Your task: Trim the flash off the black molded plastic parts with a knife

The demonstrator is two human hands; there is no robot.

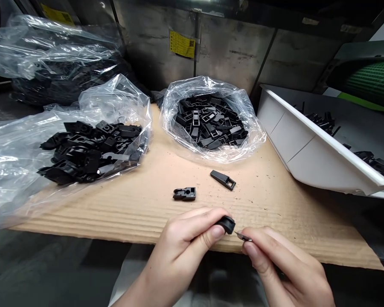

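Near the front edge of the cardboard, my left hand (pixel 185 243) pinches a small black plastic part (pixel 226 224) with a curved end. Close to its right side, my right hand (pixel 284 264) grips a small blade (pixel 243 237) between thumb and fingertips, its thin tip pointing at the part. Whether the tip touches the plastic I cannot tell. Beyond my hands, a black plastic piece with a round hole (pixel 184 193) lies on the cardboard. To its right rests a long black clip-like piece with a square opening (pixel 223 180).
A clear bag (pixel 166 123) of black clip-like pieces stands open at the back of the cardboard sheet (pixel 115 217). Another clear bag (pixel 115 96) with black parts spreads at left, bagged parts behind it. A white bin (pixel 294 140) with black pieces borders the right.
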